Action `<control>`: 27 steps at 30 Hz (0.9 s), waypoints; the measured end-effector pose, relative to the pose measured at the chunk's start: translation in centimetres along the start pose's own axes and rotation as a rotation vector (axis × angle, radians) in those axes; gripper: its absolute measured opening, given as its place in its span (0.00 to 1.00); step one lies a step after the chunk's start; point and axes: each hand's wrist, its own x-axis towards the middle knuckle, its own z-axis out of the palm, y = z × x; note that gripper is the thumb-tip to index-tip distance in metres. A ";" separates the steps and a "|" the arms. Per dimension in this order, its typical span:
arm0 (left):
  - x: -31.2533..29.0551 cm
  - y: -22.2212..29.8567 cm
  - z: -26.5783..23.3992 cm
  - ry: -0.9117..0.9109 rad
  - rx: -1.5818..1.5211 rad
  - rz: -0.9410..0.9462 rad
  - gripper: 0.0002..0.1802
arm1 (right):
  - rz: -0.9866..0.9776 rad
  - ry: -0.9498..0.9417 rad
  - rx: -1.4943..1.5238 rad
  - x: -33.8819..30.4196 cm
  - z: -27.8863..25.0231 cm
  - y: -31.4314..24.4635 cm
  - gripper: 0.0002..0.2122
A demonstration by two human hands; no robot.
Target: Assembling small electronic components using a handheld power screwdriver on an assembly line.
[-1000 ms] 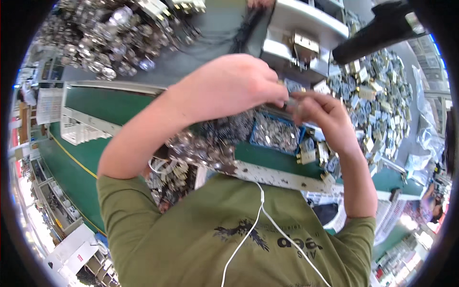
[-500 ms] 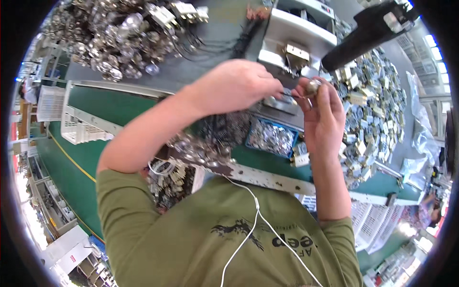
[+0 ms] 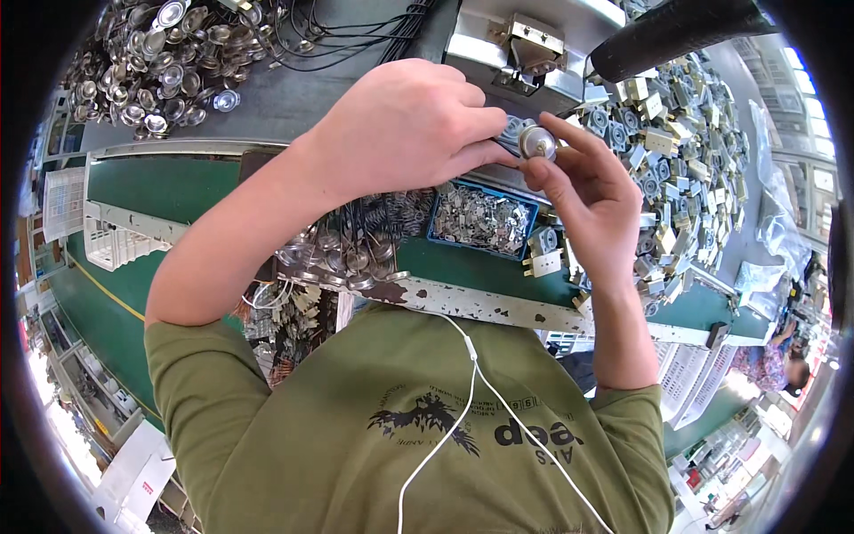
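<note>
While the left hand (image 3: 418,125) bends its fingers together, its fingertips too hidden to tell whether they hold anything, a partly covered grey piece (image 3: 511,133) shows just to their right. Right of that, a round, domed silver metal disc (image 3: 537,142) sits face up, with no long axis, in the right hand's (image 3: 598,191) grip, narrowed between thumb and forefinger; this hand is the nearer one.

We wore an olive-green T-shirt (image 3: 311,445), its short sleeves (image 3: 197,365) ending near our elbows. Its chest bore a dark print (image 3: 423,413) — a bird-like shape with spread wings — beside bold black lettering (image 3: 538,434). Over it lay our thin white cable (image 3: 458,330), forking at a slim white joint (image 3: 471,348) into two strands. Our forearms (image 3: 624,338) and hands (image 3: 594,196) were bare.
</note>
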 end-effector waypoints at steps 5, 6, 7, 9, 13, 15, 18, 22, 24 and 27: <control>-0.2 0.3 0.2 -0.012 -0.006 -0.050 0.14 | -0.027 0.086 -0.050 -0.8 0.8 0.9 0.19; -0.2 0.2 0.3 -0.018 0.014 -0.038 0.14 | -0.011 0.037 -0.035 -0.5 0.5 1.0 0.19; -0.1 0.0 0.3 -0.019 0.014 -0.035 0.14 | 0.004 -0.009 -0.018 -0.2 0.3 1.2 0.19; -0.3 -0.3 0.4 -0.023 0.029 0.045 0.15 | 0.132 -0.213 -0.008 1.2 -1.0 0.4 0.19; -0.3 -0.6 0.4 -0.049 0.028 0.085 0.15 | 0.173 -0.373 -0.054 2.9 -2.0 0.1 0.17; -0.4 0.0 0.2 -0.153 0.032 0.024 0.15 | 0.210 -0.386 -0.081 2.4 -2.2 0.2 0.17; -0.6 0.9 -0.8 -0.246 -0.035 -0.008 0.14 | -0.069 -0.093 -0.378 0.3 -2.7 2.3 0.20; -1.1 0.3 -0.7 -0.292 -0.184 0.037 0.22 | -0.244 -0.044 -0.743 1.1 -1.6 3.1 0.24; -0.8 0.0 -0.8 -0.304 -0.212 0.037 0.25 | -0.299 -0.027 -0.775 1.2 -1.5 3.6 0.24; 0.1 -0.5 -1.0 -0.232 -0.307 0.013 0.25 | -0.359 -0.011 -0.813 1.0 -1.5 3.7 0.23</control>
